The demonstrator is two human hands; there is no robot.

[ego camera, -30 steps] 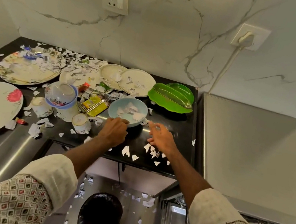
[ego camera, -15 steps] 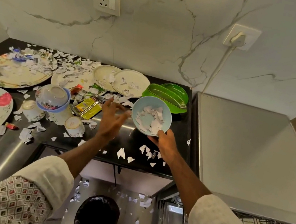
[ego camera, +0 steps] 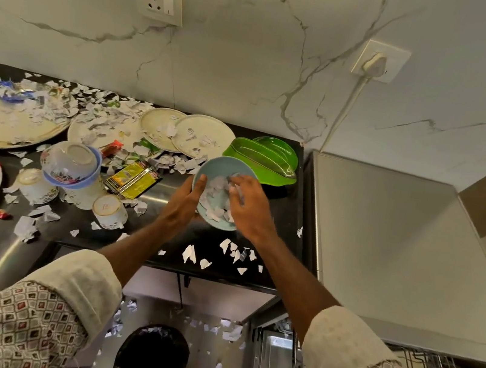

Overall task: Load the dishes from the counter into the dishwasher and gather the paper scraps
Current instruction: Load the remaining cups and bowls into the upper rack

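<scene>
Head view: left hand (ego camera: 183, 203) gripped a tilted pale-blue round bowl (ego camera: 222, 164), right hand (ego camera: 250, 207) clutched its torn white paper scraps (ego camera: 216, 192), probably binning them next.

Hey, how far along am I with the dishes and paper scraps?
Early. Nothing looks finished: plates, cups and the green dish sit on the littered counter. In hand: left hand holds the light blue bowl, right hand reaches into the paper scraps inside it. Left: load every dish, gather the loose scraps.
</scene>
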